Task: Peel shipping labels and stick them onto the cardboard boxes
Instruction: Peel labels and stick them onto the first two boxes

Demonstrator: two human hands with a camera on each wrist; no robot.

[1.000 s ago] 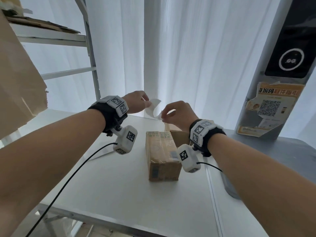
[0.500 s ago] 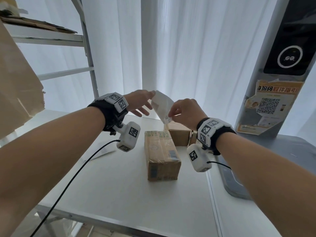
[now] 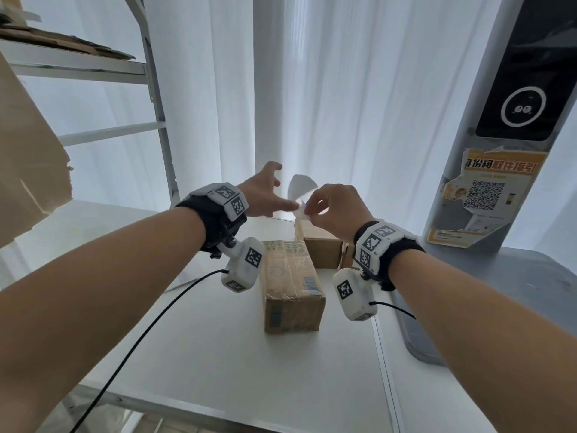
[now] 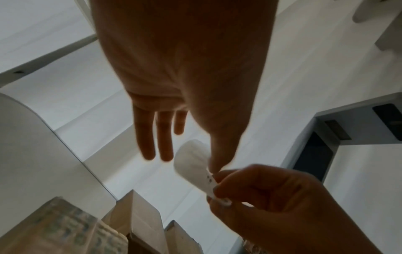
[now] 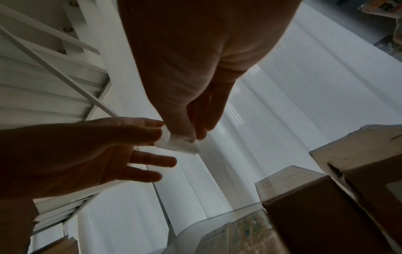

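A small white label (image 3: pixel 300 187) is held up in the air above the table, curling upward. My right hand (image 3: pixel 334 210) pinches its lower end between thumb and fingers. My left hand (image 3: pixel 265 195) is spread with straight fingers, and one fingertip touches the label (image 4: pixel 191 159) just beside the right hand's pinch (image 5: pixel 178 147). Below the hands, a taped cardboard box (image 3: pixel 292 282) lies lengthwise on the white table (image 3: pixel 218 354). A second cardboard box (image 3: pixel 321 248) stands right behind it, partly hidden by my right wrist.
A metal shelf rack (image 3: pixel 156 89) and a large cardboard sheet (image 3: pixel 25 157) stand at the left. A grey kiosk pillar (image 3: pixel 452 182) with a QR poster (image 3: pixel 487 195) is at the right. White curtains hang behind. A black cable (image 3: pixel 140 339) trails over the table's front.
The left hand went from gripping the label to spread fingers with only a fingertip on it. The right hand kept its pinch, and the label's free end swung upward.
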